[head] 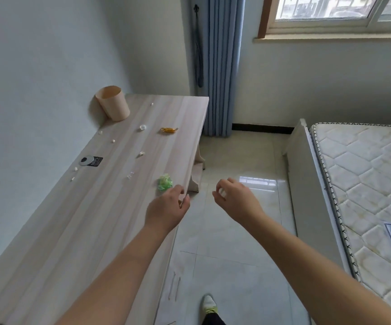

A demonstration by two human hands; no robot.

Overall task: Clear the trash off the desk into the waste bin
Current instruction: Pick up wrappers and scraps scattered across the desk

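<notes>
Desk (110, 207) scraps tiny (indistinct) — left hand (166, 211) empty.

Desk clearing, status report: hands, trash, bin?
Left hand open, near green wrapper. Right hand off the desk, loosely curled, contents unclear. Yellow wrapper and scraps on desk. Waste bin at far end, path clear.

I see pale blue-white walls (37, 55) left and ahead. Light wood-grain tabletop (77, 219) runs along left wall. Blue pleated curtain (220, 66) hangs in corner, down to floor. Wood-trimmed window (330, 10) upper right, daylight coming through. Glossy cream floor tiles (232, 254) reflect window. Bare quilted mattress (365, 184) on white bed frame (302, 184) at right. Dark skirting (262, 126) under window wall.
</notes>
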